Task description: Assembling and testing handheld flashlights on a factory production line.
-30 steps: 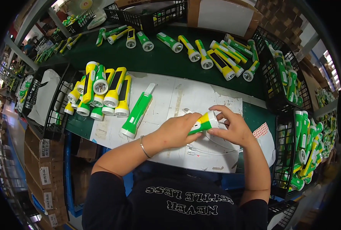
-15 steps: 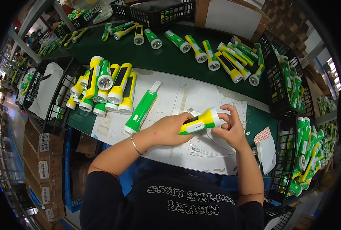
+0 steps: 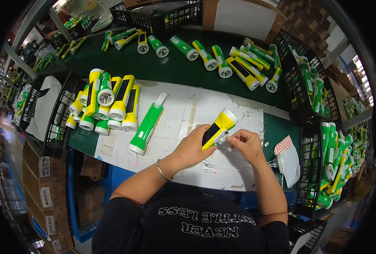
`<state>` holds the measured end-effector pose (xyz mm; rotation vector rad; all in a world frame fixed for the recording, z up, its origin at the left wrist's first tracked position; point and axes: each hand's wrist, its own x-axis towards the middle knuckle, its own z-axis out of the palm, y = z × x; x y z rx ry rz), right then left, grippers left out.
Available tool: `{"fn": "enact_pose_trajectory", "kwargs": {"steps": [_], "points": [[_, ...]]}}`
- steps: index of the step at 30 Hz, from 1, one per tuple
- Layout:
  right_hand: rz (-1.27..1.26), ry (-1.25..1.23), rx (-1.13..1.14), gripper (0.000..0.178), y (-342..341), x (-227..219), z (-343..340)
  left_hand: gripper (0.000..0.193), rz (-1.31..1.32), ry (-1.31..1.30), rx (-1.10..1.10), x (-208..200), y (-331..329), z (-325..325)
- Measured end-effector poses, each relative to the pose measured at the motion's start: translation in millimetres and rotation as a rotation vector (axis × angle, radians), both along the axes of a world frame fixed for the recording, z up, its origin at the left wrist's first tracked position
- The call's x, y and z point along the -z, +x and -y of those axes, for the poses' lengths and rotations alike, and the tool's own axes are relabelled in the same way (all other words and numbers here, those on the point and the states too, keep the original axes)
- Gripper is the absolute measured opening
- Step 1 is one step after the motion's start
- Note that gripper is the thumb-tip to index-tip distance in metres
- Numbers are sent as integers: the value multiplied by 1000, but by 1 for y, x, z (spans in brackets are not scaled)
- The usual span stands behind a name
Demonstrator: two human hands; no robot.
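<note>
Yellow torch held over the white paper sheet.

The yellow torch [image 3: 218, 127] sits gripped in the left hand [image 3: 192, 148]; the right hand [image 3: 248, 144] pinches its rear end. A green torch [image 3: 147, 125] lies just left, a stacked torch pile [image 3: 107, 101] beyond, and black baskets [image 3: 308, 97] stand to the right.

Brown cardboard boxes [image 3: 48, 190] with white labels [image 3: 45, 197] stack at lower left; another brown box with a white label [image 3: 243, 17] stands top centre; a red-patterned packet [image 3: 283, 145] lies right.
</note>
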<state>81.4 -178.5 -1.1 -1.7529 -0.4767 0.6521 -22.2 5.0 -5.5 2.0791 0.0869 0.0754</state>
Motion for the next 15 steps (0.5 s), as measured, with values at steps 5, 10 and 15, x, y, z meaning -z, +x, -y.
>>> {"fn": "enact_pose_trajectory", "kwargs": {"steps": [5, 10, 15], "points": [[-150, 10, -29, 18, 3, 1, 9, 57, 77, 71, -1, 4, 1, 11], [-192, 62, 24, 20, -4, -2, 5, 57, 110, 341, -113, -9, -2, 18], [-165, -36, -100, 22, 2, -6, 6, 53, 150, 399, -63, -8, -5, 10]]}}
